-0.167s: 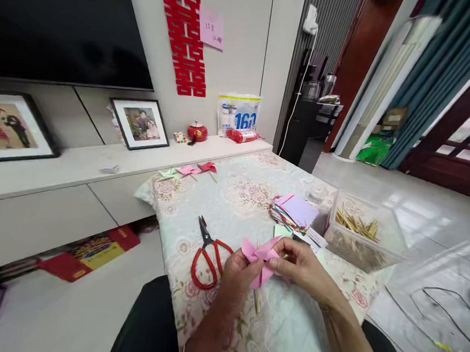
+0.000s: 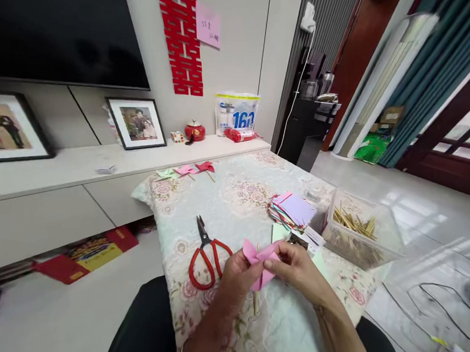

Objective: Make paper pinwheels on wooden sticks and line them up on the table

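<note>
Between my hands is a pink paper pinwheel [image 2: 266,279] on a thin straw-coloured stick [image 2: 255,303]. My left hand [image 2: 240,277] grips its left side, thumb pressed near the centre. My right hand [image 2: 295,267] pinches the right side, with thumb and forefinger closed on the paper close to the middle. The fingertips partly hide the pinwheel's centre. Just left of my left hand lie scissors [image 2: 205,244] with red handles and dark blades pointing away from me. Past my right hand sits a stack of coloured paper squares [image 2: 293,209], lilac on top.
A clear plastic box [image 2: 359,251] of short sticks [image 2: 355,222] stands at the table's right edge. Green, pink and red pinwheels [image 2: 185,170] lie at the far left corner. A white cabinet [image 2: 139,157] with picture frames runs along the wall. Cables [image 2: 445,301] lie on the floor.
The view has shifted slightly. My right thumb has moved a little left over the pinwheel's centre; both hands keep hold of the paper.
</note>
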Motion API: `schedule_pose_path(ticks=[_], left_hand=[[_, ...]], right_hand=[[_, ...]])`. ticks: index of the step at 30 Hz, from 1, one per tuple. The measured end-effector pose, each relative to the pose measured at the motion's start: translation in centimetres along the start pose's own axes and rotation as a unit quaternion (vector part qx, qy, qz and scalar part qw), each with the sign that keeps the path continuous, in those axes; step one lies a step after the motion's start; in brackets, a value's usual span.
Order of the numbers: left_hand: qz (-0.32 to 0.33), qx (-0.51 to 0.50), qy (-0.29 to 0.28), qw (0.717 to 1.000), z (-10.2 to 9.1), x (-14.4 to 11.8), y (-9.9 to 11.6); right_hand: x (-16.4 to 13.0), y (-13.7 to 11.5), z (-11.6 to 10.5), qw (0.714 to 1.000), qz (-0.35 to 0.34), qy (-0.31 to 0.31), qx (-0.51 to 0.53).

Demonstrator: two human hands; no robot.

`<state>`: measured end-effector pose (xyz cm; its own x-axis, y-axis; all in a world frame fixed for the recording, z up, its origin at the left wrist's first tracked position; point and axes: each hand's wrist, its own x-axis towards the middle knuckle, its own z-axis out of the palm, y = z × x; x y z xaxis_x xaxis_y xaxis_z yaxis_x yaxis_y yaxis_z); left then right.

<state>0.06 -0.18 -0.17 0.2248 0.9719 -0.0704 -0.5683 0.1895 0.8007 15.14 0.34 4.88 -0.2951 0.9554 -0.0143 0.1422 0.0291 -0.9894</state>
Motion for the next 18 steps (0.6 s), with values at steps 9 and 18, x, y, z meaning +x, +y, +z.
schedule_pose_path(ticks=[9,18], left_hand=[[0.026,-0.064,0.011,0.998,0.2,-0.4,0.9],[0.049,-0.217,0.037,0.974,-0.5,-0.4,2.9]], right_hand=[[-0.9,1.3,-0.9,0.988,-0.023,0.012,0.151],[-2.2,0.9,0.2,0.974,-0.029,-0.176,0.136]])
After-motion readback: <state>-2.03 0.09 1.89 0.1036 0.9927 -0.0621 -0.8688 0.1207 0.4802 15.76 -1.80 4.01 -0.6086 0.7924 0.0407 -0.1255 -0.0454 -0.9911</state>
